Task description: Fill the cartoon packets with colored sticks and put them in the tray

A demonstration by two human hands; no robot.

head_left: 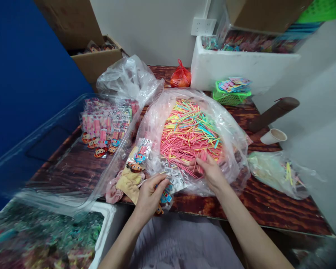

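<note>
A large clear plastic bag (149,127) lies open on the table, full of thin coloured sticks (184,130), mostly pink with some yellow, green and blue. At the near edge of this heap, my right hand (208,168) is closed on a small bunch of pink sticks (202,158). My left hand (151,194) pinches a small printed plastic packet (168,194) near the table's front edge. Beside it lie another clear packet (141,151) with a cartoon face and a yellow and pink cloth (128,183).
On the left, a clear plastic bin (100,194) holds many filled packets (100,127). Behind stand a cardboard box (100,61), a red bag (180,76), a green basket (231,98) and a white foam box (240,67). A paper cup (273,136) and a plastic bag (268,168) lie right.
</note>
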